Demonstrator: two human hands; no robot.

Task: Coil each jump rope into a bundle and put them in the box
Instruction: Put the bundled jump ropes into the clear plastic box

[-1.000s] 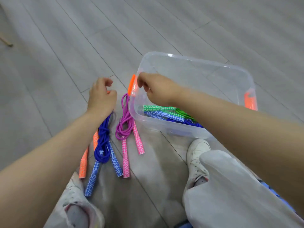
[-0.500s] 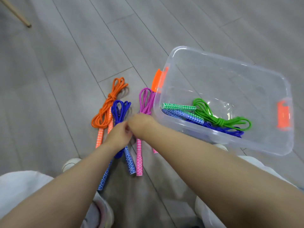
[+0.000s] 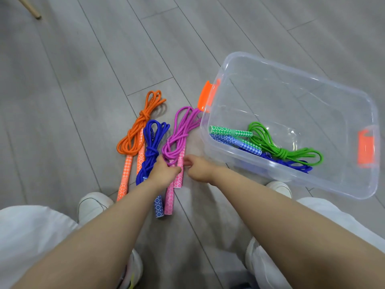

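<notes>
Three coiled ropes (image 3: 153, 140) lie beside the box (image 3: 291, 184).

A room indoors, likely a home: grey wood-look plank floor (image 3: 83, 84) fills the frame, and a slim wooden furniture leg (image 3: 31, 10) stands at upper left.

Both hands have shifted from the blue rope (image 3: 153, 147) to the pink rope (image 3: 179, 134); left hand (image 3: 164, 171) and right hand (image 3: 200, 170) now pinch its handles
</notes>
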